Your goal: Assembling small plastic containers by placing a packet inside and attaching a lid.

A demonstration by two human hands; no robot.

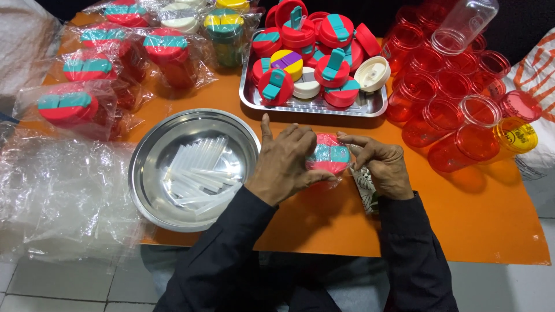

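Both my hands hold one red bottle with a red lid and teal flip tabs (328, 155), lying on its side in thin clear plastic on the orange table (480, 208). My left hand (283, 164) wraps its left side, index finger pointing up. My right hand (378, 164) grips its right side and the plastic there. A round steel bowl (144, 173) with several clear plastic straws (196, 173) sits just left of my left hand.
A steel tray (370, 107) of red, white and yellow lids stands behind my hands. Several lidless red bottles (457, 98) lie at the right. Bagged, lidded bottles (75, 107) line the back left. Clear plastic bags (58, 196) pile at the left edge.
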